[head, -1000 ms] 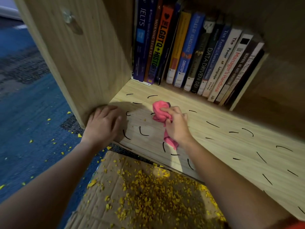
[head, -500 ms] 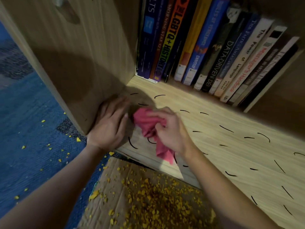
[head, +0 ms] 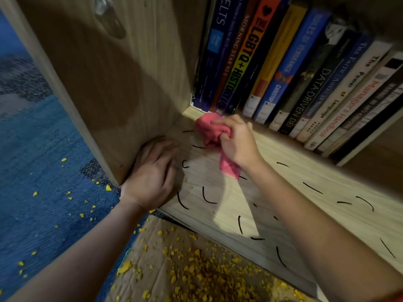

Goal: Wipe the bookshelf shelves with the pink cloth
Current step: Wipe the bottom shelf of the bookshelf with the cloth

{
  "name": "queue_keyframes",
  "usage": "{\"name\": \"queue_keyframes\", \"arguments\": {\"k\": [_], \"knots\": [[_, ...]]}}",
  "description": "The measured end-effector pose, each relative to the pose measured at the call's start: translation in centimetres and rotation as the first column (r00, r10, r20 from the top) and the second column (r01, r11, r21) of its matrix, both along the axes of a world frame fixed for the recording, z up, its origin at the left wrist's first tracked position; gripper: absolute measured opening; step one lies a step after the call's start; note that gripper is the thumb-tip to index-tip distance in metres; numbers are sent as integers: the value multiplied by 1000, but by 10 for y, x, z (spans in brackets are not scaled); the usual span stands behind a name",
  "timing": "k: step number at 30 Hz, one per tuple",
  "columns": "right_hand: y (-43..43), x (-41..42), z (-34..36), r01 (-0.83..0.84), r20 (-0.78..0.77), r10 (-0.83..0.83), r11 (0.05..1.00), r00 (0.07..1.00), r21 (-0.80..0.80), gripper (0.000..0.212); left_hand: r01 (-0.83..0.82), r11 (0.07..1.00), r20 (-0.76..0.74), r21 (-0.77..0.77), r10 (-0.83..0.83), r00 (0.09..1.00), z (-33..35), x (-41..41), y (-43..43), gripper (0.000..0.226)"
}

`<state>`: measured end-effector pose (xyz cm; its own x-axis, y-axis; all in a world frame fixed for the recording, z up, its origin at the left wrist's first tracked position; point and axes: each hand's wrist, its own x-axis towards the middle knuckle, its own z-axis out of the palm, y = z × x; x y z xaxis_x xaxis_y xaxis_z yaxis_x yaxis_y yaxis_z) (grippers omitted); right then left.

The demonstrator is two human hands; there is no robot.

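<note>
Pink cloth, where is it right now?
Head view: the pink cloth is bunched in the right hand on the shelf, near its back-left corner, before the leftmost books.

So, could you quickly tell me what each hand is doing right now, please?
Left hand: open, resting on the shelf beside the side panel.
Right hand: gripping the pink cloth on the shelf, near the books.

On the tall dark blue book spine (head: 214, 62): "IELTS". On the thin brown spine (head: 234, 62) beside it: "MORNING STAR". On the orange and rainbow spine (head: 248, 57): "THE LGBTQ+ HISTORY", with a small yellow "DK" sign (head: 219, 110) at the foot. Low on the bright blue spine (head: 290, 68): "CHRISTOP". On the black spine (head: 309, 94): "DATA-DRIVEN DEI". On the white spine (head: 349, 86): "The Power of Language". On the next white spine (head: 349, 107), in red: "Manager's Handbook". Other spines too blurred to read.
</note>
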<state>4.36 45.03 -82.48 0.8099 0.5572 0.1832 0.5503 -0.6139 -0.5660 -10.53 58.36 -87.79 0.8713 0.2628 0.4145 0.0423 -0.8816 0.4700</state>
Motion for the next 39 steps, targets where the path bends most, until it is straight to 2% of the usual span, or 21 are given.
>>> {"name": "queue_keyframes", "arguments": {"k": [4,9,11,13,15,17,19,20,21,23,24,25,27,29,39], "knots": [[17,14,-8,-32,-53,27,995,998,-90,42,3,1000,-2,-11,-3,1000,0,-1,0,46],[-1,-28,-6,-214,-132,215,977,968,22,47,16,1000,-1,18,-16,1000,-1,0,1,47],[-11,-27,-5,-100,-175,121,988,977,121,49,5,1000,-13,22,-4,1000,-2,1,1,47],[-14,-31,-2,-13,-196,36,993,980,115,46,-6,1000,-18,12,6,1000,-3,0,1,47],[-16,-41,4,-105,-276,122,992,953,76,43,0,1000,-18,-1,0,1000,-4,1,1,47],[-22,-49,13,-172,-424,192,981,885,85,56,6,1000,-14,-2,-6,1000,-4,1,2,47],[-34,-45,23,-68,-491,140,984,860,163,58,10,1000,-8,2,-10,1000,-3,1,1,47],[-39,-38,23,7,-473,77,985,878,173,55,8,1000,-4,6,-8,1000,-2,1,1,46],[-46,-29,22,42,-409,-4,996,912,84,56,6,1000,0,10,-6,1000,-1,1,0,46],[-53,-19,15,-14,-271,-67,958,960,-286,70,4,1000,2,15,-4,1000,0,1,-1,46],[-54,-19,11,-25,-221,-66,923,973,-385,75,4,1000,1,14,-4,1000,0,1,-1,46],[-54,-20,6,-2,-187,-79,916,979,-400,75,4,1000,-1,14,-4,1000,0,1,-1,46],[-49,-27,-2,57,-118,-101,942,988,-331,65,5,1000,0,22,-5,1000,-1,1,0,46],[-45,-34,-11,41,-69,-72,927,995,-372,59,4,1000,-1,22,-4,1000,-1,1,0,46],[-47,-55,-35,166,142,-118,899,983,-405,52,3,1000,-31,-8,-3,1000,-2,0,0,48]]}}
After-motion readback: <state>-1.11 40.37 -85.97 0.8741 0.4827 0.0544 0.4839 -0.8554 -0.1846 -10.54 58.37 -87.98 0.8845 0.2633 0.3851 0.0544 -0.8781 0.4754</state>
